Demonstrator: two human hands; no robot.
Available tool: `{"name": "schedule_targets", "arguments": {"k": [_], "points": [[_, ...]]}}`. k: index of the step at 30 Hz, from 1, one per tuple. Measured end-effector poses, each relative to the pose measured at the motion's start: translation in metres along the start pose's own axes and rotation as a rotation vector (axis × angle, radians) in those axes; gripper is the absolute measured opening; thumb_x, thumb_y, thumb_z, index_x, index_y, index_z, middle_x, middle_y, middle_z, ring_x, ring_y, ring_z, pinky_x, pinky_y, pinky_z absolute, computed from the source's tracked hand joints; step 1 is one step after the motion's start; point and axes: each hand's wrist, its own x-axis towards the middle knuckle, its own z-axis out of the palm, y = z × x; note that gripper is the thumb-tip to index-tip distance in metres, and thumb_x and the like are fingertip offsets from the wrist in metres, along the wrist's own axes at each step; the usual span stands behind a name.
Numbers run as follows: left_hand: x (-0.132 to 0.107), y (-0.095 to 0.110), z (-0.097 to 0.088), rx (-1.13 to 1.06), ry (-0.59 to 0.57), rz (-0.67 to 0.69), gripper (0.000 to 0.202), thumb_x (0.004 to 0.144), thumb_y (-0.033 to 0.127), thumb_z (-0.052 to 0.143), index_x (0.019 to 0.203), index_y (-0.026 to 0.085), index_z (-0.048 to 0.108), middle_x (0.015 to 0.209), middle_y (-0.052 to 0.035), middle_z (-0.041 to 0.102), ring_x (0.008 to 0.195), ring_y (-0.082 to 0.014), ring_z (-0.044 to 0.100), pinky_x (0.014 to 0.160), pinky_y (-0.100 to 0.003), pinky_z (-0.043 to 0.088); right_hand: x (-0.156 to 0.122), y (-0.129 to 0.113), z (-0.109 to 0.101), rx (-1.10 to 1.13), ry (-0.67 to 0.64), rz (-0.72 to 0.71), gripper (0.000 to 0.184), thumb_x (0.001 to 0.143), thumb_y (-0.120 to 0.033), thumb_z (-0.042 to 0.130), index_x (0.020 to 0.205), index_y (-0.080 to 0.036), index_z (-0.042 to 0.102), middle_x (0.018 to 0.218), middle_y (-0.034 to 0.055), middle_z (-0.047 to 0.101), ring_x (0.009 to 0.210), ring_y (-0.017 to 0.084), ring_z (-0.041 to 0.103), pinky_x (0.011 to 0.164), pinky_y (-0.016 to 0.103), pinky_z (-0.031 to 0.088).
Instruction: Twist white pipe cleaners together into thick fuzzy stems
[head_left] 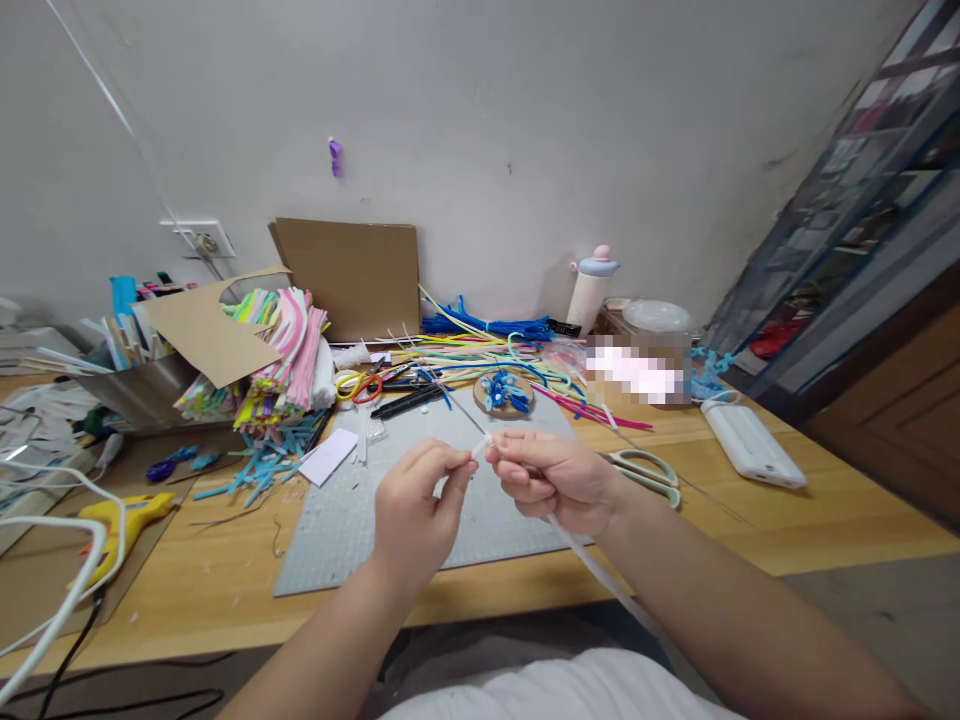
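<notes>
Above the grey cutting mat, my left hand pinches the end of a white strip, thumb against forefinger. My right hand is closed just beside it, gripping the same white strip, whose long tail hangs below the palm towards my lap. From the right fingertips a thin wire sticks out away from me, with white material around its near end. Behind the hands, a blue flower-like piece sits on a round wooden slice. Green-handled scissors lie partly behind my right wrist.
Bundled pipe cleaners stand at the left near a metal pen holder. A yellow glue gun and white cables lie far left. Loose coloured stems, a bottle and cardboard line the wall. A white device lies right.
</notes>
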Motion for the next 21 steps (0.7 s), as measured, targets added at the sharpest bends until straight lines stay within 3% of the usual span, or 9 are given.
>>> {"name": "schedule_targets", "arguments": {"k": [3,6,8,10,13,15,17,21], "points": [[-0.003,0.004,-0.010,0.401,-0.012,0.331,0.008,0.083,0.016,0.055,0.087,0.019,0.062,0.079,-0.0032,0.064,0.072,-0.0149,0.052,0.067,-0.029,0.038,0.002,0.002,0.002,-0.298,0.180,-0.132,0.021,0.084,-0.037,0.055,0.080,-0.016,0.054,0.053,-0.0078,0.040,0.039,0.003,0.019,0.037,0.017,0.013],[0.000,0.011,-0.022,0.652,-0.105,0.499,0.011,0.084,0.014,0.052,0.089,0.019,0.061,0.078,-0.0025,0.064,0.070,-0.0162,0.050,0.065,-0.031,0.035,0.001,0.005,0.006,-0.861,0.405,-0.345,0.024,0.085,-0.036,0.052,0.072,-0.016,0.053,0.055,-0.0038,0.047,0.049,0.008,0.037,0.047,0.021,0.026],[0.007,0.019,-0.031,0.789,-0.213,0.588,0.012,0.085,0.015,0.050,0.088,0.019,0.061,0.076,-0.0024,0.062,0.070,-0.0176,0.049,0.064,-0.033,0.033,-0.002,0.007,0.009,-1.286,0.488,-0.449,0.024,0.088,-0.032,0.048,0.071,-0.017,0.054,0.061,-0.0005,0.052,0.059,0.011,0.044,0.054,0.024,0.028],[0.017,0.028,-0.039,0.881,-0.339,0.667,0.012,0.086,0.015,0.049,0.086,0.019,0.061,0.075,-0.0027,0.060,0.072,-0.0190,0.049,0.063,-0.034,0.032,-0.007,0.009,0.011,-1.636,0.514,-0.480,0.026,0.090,-0.028,0.043,0.069,-0.017,0.053,0.064,0.0013,0.055,0.060,0.012,0.045,0.055,0.026,0.024],[0.036,0.043,-0.049,0.899,-0.529,0.739,0.014,0.084,0.014,0.049,0.082,0.019,0.062,0.075,-0.0030,0.059,0.075,-0.0200,0.049,0.065,-0.035,0.032,-0.014,0.010,0.014,-1.970,0.434,-0.458,0.023,0.089,-0.018,0.041,0.069,-0.017,0.053,0.063,0.0025,0.057,0.056,0.012,0.044,0.053,0.029,0.018],[0.050,0.050,-0.055,0.837,-0.651,0.736,0.015,0.084,0.014,0.050,0.078,0.021,0.062,0.074,-0.0024,0.060,0.076,-0.0195,0.050,0.066,-0.035,0.033,-0.018,0.008,0.015,-2.037,0.307,-0.443,0.020,0.087,-0.014,0.043,0.071,-0.017,0.055,0.064,0.0025,0.060,0.056,0.012,0.046,0.053,0.029,0.017],[0.065,0.055,-0.059,0.725,-0.757,0.699,0.019,0.085,0.016,0.050,0.076,0.023,0.065,0.073,-0.0012,0.061,0.077,-0.0183,0.052,0.067,-0.033,0.035,-0.020,0.003,0.017,-1.958,0.168,-0.435,0.018,0.087,-0.017,0.046,0.074,-0.018,0.058,0.068,0.0019,0.063,0.060,0.012,0.050,0.054,0.027,0.021],[0.089,0.052,-0.063,0.448,-0.801,0.554,0.023,0.087,0.025,0.051,0.073,0.025,0.069,0.071,-0.0010,0.064,0.074,-0.0156,0.056,0.073,-0.031,0.040,-0.026,-0.007,0.024,-1.636,0.000,-0.427,0.015,0.088,-0.021,0.050,0.079,-0.019,0.062,0.074,-0.0006,0.064,0.066,0.010,0.052,0.059,0.022,0.030]]}}
